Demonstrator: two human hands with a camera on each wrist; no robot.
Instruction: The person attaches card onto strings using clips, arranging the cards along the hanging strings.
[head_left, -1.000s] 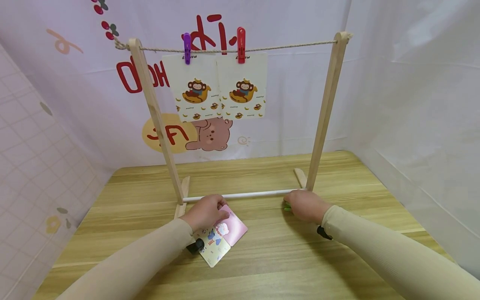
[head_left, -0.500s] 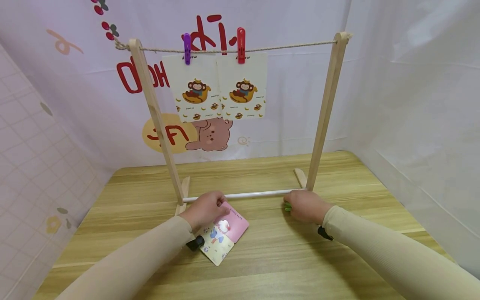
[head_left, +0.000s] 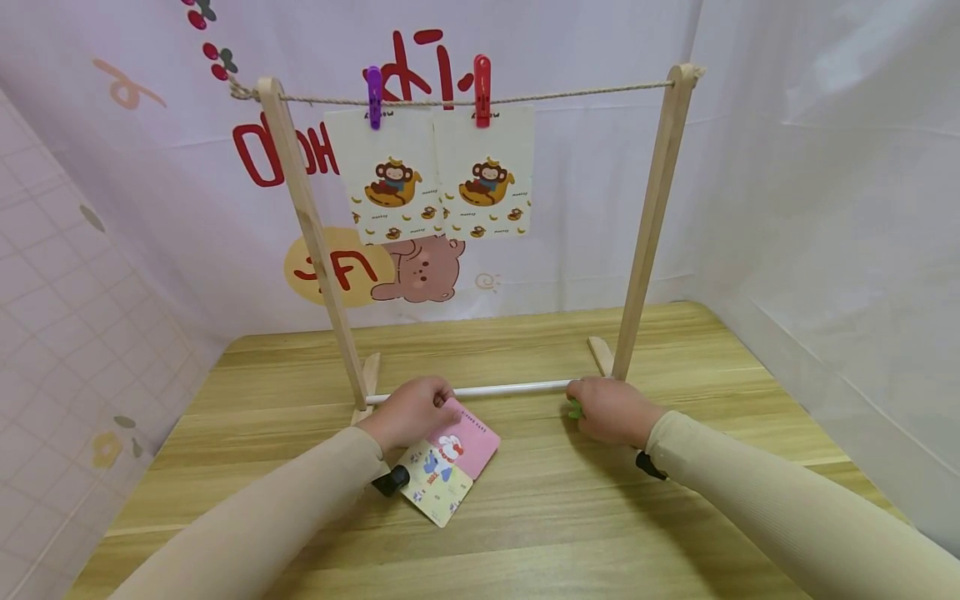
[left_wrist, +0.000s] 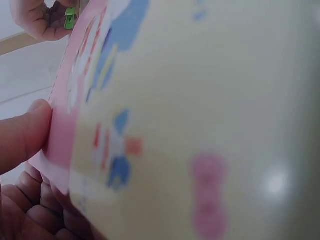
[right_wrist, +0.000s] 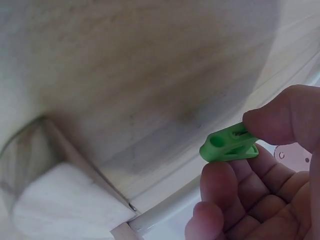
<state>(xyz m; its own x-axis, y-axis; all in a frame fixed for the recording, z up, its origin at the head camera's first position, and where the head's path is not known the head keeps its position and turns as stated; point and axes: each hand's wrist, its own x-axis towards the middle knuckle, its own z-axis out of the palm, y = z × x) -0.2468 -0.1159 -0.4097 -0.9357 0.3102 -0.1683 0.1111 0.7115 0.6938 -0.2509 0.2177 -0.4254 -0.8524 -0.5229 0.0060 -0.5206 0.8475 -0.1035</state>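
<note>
My left hand pinches the upper corner of a pink and pale yellow card with a cartoon animal on it. In the left wrist view the thumb presses on the pink part of the card. To the right, my right hand holds a small green clothespin between thumb and fingertips, near the foot of the right post. In the head view most of this clothespin is hidden by the hand. Two monkey cards hang side by side from the rope under a purple clothespin and a red clothespin.
A rope runs between the left post and right post of a wooden frame. Low down, a white rod joins the posts just beyond my hands. The frame stands on a wooden table, with printed cloth behind.
My left hand has moved slightly away from me and up, and the card has shifted a little right with its face more visible. The right hand has barely moved, still holding the green clothespin.
</note>
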